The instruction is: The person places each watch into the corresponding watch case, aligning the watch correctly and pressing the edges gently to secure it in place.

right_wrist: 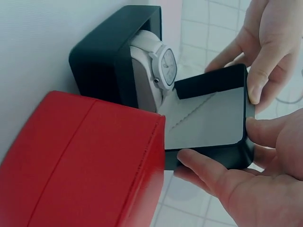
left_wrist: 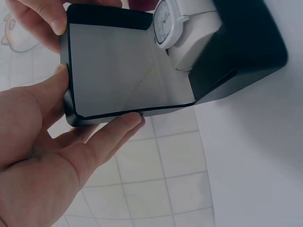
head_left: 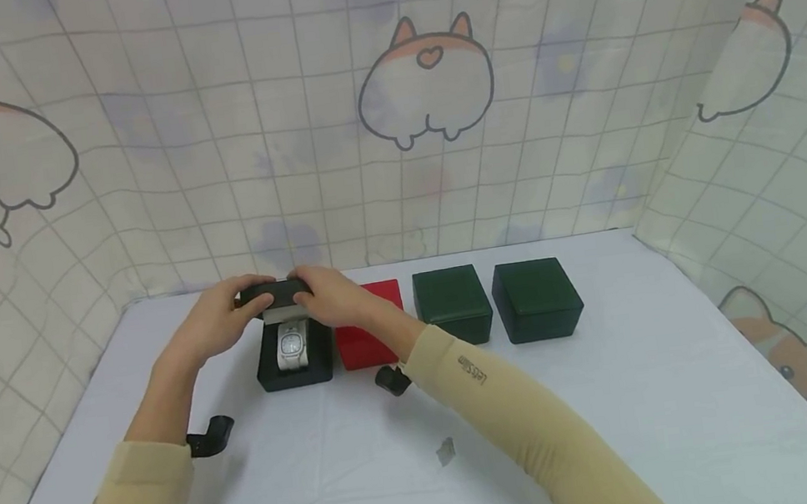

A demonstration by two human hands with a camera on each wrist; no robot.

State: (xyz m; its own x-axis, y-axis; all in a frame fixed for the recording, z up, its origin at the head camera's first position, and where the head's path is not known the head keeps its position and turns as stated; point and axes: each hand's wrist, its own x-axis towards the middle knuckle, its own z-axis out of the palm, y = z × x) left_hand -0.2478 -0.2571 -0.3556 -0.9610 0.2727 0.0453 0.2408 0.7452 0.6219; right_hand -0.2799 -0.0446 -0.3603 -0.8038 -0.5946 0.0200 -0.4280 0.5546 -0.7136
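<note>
A black watch box (head_left: pixel 264 368) stands on the left of the table with its hinged lid (head_left: pixel 280 291) raised. Inside sits a white wristwatch (head_left: pixel 292 345) wrapped round a pale cushion (left_wrist: pixel 191 53). My left hand (head_left: pixel 221 315) grips the lid's left corner, thumb at the front rim and fingers along the side and back. My right hand (head_left: pixel 333 294) holds the lid's right corner the same way. The right wrist view shows the lid's pale lining (right_wrist: pixel 208 120) between both hands.
Right beside the black box is a red box (head_left: pixel 362 346), partly behind my right hand. Farther right stand a dark green box (head_left: pixel 453 305) and another green box (head_left: pixel 538 298), both closed. A small grey patch (head_left: pixel 446 451) lies on the white tabletop (head_left: pixel 355 476).
</note>
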